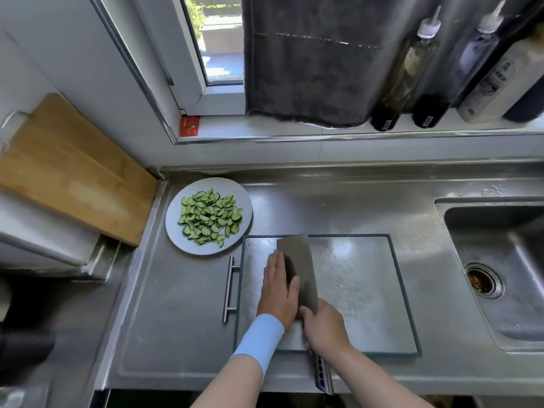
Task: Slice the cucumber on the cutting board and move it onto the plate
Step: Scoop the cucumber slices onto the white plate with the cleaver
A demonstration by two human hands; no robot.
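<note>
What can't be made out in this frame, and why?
1. Head view: whether anything lies under the cleaver or left hand on the cutting board; both cover it.
2. Head view: bottle labels on the sill, too blurred to read.
3. Head view: the sink, cut off by the right edge.

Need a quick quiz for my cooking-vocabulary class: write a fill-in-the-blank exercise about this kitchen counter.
1. The cucumber slices are heaped on the ____.
2. The right hand grips the ____ by its handle while the left hand lies flat against its blade.
3. Right of the steel cutting board, set into the counter, is the ____.

Missing words: plate; cleaver; sink.
</note>
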